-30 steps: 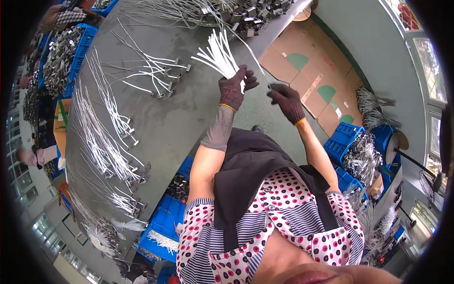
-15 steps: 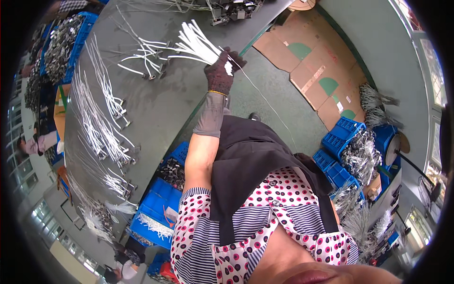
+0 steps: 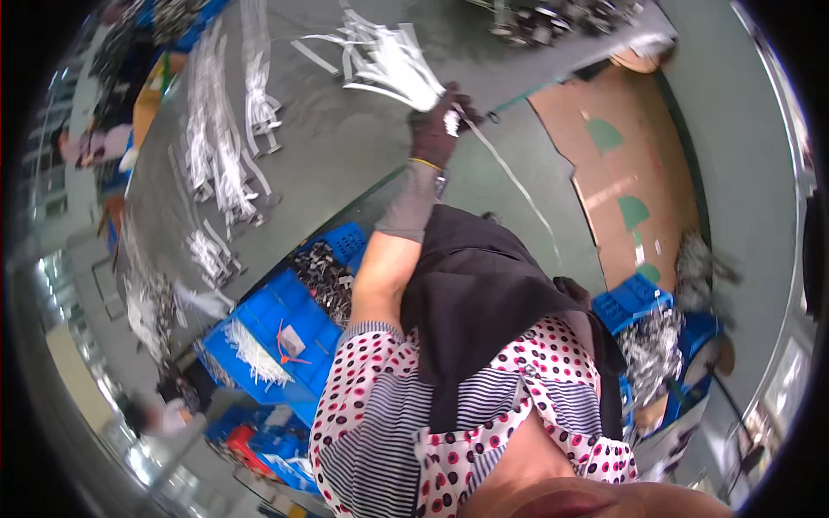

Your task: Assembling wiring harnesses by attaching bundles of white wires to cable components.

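Observation:
My left hand (image 3: 433, 134), in a dark glove with a grey sleeve cover, is closed around a bundle of white-sleeved wires (image 3: 393, 73). The bundle fans out over the far part of the grey table (image 3: 302, 160). From this hand a thin pale cord (image 3: 515, 177) hangs in a curve toward my right side. Its lower end fades near a dark shape at the apron's edge that appears to be my right hand (image 3: 570, 292); those fingers are hidden. Rows of similar wires with metal ends (image 3: 220, 155) lie on the table to the left. Motion blurs the picture.
Metal parts (image 3: 553, 22) are heaped at the table's far end. Blue crates (image 3: 294, 298) stand by the near table edge, and another crate (image 3: 635, 302) stands to the right. Flattened cardboard (image 3: 596, 186) lies on the floor ahead. Other people (image 3: 91, 145) are at the far left.
The whole view has turned, so the table's wires sit higher and the left-hand crates show more. My left hand keeps hold of the bundle, and the cord still hangs from it.

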A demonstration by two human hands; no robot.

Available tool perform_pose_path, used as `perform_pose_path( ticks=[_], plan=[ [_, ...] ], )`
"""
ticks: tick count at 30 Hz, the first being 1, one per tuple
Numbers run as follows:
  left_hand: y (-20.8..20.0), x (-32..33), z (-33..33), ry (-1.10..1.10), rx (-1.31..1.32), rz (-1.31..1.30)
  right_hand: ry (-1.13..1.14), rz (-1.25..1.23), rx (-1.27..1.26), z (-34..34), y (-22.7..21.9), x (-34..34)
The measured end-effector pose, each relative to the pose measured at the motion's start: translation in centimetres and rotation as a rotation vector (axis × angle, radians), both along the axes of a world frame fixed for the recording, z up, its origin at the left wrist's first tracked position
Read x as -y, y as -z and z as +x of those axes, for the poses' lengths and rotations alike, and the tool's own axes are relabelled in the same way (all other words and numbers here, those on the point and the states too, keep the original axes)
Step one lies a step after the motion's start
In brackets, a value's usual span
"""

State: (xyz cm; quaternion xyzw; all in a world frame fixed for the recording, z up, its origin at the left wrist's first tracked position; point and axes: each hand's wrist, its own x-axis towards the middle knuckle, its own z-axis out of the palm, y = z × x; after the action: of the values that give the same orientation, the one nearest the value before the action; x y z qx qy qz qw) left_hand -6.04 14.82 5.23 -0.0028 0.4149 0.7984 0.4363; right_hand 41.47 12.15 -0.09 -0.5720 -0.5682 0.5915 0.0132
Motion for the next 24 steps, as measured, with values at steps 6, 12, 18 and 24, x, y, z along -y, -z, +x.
perform_pose_path(
  ticks=[6,12,18,24],
  plan=[
    [-1.4,1.3,0.6,0.141,0.012,0.009,-0.012,0.06,-0.21,-13.9,-3.9,-5.7],
    [-4.1,2.5,-6.3,-0.038,-0.34,-0.205,-0.356,-0.066,-0.239,-21.1,-4.9,-8.5],
    [-5.7,1.6,-8.2,0.104,-0.107,-0.152,-0.614,0.095,-0.193,-26.1,-6.7,-10.5],
    [-6.0,-0.2,-9.5,-0.032,-0.175,0.004,-0.542,-0.056,-0.365,-31.2,-10.4,-12.1]
  ],
)
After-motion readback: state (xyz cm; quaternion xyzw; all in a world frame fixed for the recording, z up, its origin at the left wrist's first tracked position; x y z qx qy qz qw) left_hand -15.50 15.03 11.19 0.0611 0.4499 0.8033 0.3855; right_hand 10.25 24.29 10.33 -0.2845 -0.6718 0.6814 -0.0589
